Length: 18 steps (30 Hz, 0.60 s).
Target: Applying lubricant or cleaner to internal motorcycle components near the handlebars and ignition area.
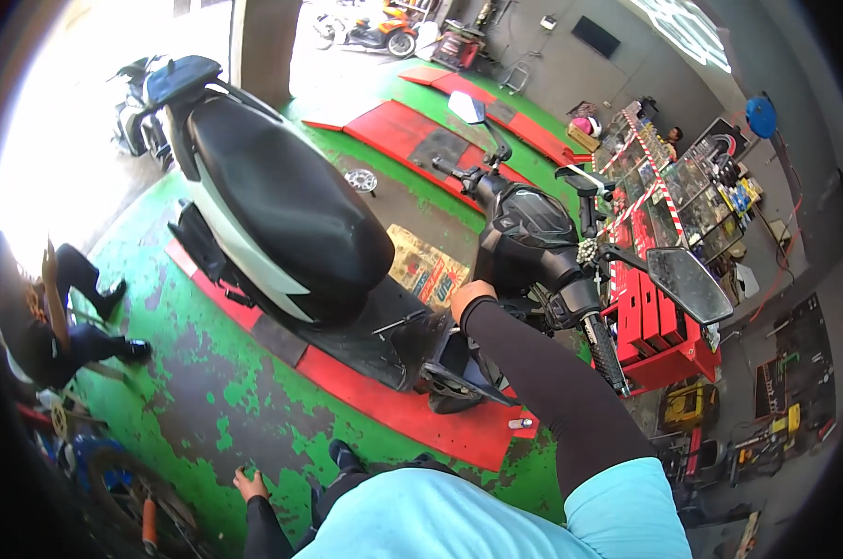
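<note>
A scooter with a long black seat (286,196) and a white side panel stands before me. My right hand (471,298) is at its front, beside the dark inner panel below the handlebar (561,279). The fingers look curled closed; whatever they may hold is hidden. My left hand (250,485) hangs low at my side over the green floor, its fingers apart and holding nothing. A thin metal hand tool (400,322) lies on the black footboard (370,349). Behind the footboard, a printed piece of cardboard (426,265) lies on the floor.
The scooter stands over a red lift platform (375,396), with a small silver cylinder (520,424) at its near end. A seated person (67,312) is at the left. A red tool cabinet (664,340) and glass display case (640,177) stand right. A blue motorbike wheel (142,489) is lower left.
</note>
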Each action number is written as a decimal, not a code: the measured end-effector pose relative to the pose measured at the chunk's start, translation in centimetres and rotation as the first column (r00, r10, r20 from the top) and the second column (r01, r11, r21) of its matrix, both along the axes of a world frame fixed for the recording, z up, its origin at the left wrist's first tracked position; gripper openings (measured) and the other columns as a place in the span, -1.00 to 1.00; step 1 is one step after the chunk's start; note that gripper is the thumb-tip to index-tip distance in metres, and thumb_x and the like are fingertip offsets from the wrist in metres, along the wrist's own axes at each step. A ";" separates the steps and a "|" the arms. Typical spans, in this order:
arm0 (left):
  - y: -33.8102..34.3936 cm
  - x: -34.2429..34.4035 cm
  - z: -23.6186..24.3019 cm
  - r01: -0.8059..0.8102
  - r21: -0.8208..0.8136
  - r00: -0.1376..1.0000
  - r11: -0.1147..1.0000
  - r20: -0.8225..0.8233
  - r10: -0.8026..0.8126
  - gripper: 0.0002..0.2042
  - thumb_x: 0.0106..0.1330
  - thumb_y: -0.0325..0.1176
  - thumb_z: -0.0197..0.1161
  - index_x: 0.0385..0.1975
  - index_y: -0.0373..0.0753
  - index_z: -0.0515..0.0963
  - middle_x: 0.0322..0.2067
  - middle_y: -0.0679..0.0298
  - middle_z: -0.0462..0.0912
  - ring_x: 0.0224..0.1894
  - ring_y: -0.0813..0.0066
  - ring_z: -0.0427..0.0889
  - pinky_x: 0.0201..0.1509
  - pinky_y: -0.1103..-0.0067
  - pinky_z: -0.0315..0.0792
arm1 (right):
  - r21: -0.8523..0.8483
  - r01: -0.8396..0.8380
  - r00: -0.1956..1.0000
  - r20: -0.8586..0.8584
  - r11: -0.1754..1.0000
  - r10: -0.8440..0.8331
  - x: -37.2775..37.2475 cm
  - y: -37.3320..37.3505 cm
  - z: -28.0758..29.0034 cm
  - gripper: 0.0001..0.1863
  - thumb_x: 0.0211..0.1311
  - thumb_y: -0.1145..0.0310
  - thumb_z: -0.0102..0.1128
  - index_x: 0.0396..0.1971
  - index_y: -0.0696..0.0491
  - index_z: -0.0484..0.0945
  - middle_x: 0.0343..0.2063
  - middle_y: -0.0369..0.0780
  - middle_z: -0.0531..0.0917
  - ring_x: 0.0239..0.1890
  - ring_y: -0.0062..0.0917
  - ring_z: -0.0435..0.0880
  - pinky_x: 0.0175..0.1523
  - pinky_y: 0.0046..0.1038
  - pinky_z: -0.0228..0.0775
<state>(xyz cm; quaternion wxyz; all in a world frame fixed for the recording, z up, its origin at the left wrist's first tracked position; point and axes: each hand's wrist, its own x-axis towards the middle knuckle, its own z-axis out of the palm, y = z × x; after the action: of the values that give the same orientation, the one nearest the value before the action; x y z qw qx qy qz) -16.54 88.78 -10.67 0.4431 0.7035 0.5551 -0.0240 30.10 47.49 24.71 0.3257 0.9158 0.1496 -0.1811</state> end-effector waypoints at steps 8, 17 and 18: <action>2.1 3.1 0.4 -0.016 -0.073 1.000 0.997 -0.012 0.015 -0.55 0.31 -0.45 0.22 0.19 -0.20 0.28 0.23 0.14 0.17 0.07 0.00 0.47 -0.18 0.14 0.70 | -0.159 -0.133 0.988 -0.095 0.978 0.119 -0.5 -0.8 -1.3 -0.75 0.23 0.33 0.13 -0.22 -0.04 0.78 -0.21 -0.29 0.78 -0.15 -0.40 0.76 -0.31 -0.21 0.60; 2.0 2.9 0.3 0.004 -0.092 0.994 0.996 -0.105 -0.013 -0.52 0.33 -0.46 0.23 0.22 -0.16 0.27 0.26 0.16 0.15 0.05 -0.02 0.50 -0.14 0.14 0.67 | -0.182 -0.121 0.992 -0.062 0.976 0.112 -0.3 -1.5 -2.7 -0.72 0.28 0.34 0.07 -0.17 -0.04 0.76 -0.20 -0.27 0.77 -0.16 -0.37 0.76 -0.29 -0.21 0.60; 2.0 2.8 0.4 -0.024 -0.132 0.994 0.991 -0.105 0.010 -0.52 0.34 -0.45 0.23 0.23 -0.15 0.26 0.26 0.17 0.14 0.04 -0.03 0.51 -0.16 0.10 0.66 | -0.183 -0.116 0.992 -0.064 0.976 0.105 -0.2 -1.4 -2.7 -0.72 0.28 0.34 0.07 -0.17 -0.04 0.76 -0.20 -0.27 0.77 -0.16 -0.37 0.76 -0.29 -0.21 0.60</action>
<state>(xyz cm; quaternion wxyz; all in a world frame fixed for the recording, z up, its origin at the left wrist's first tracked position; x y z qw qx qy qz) -13.76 90.74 -10.31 0.4597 0.6654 0.5806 -0.0938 29.87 46.14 21.97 0.4154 0.8663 0.1915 -0.2006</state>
